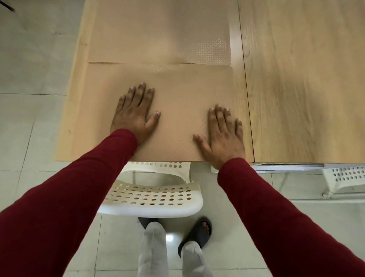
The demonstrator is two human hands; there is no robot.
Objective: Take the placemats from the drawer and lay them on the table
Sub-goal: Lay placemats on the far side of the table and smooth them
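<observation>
A tan, dotted placemat [179, 90] lies flat at the near edge of the wooden table [303, 80]. My left hand [136, 114] presses flat on its left half, fingers straight and spread. My right hand [224, 135] lies flat on its right half near the mat's right edge. A second tan placemat [160, 34] lies further back on the table, its near edge meeting or slightly overlapping the first mat. No drawer is in view.
A white perforated chair [152, 197] is tucked under the table right in front of me, between my arms. Another white chair [349, 179] shows at the right under the table. Tiled floor [30, 91] lies to the left.
</observation>
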